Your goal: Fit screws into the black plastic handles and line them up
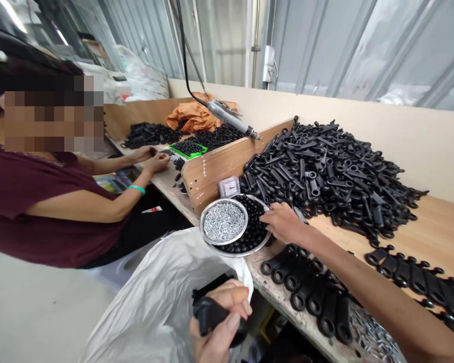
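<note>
Okay, I see the left hand (217, 340) wrapped round a black part (208, 315), near the mouth of the white sack (147, 297). Right hand (285, 222) is at the black balls (255, 217) in the larger bowl (232, 255), fingers bunched; can't tell if they pinch one. Progress, my read: some handles (314, 297) are lined up, the big heap (325, 171) is left. Can't confirm any are finished.

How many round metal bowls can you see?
2: a smaller silver metal bowl holding small silver metal pins, resting over the left part of a larger silver metal bowl holding shiny black balls. Others may be hidden.
</note>
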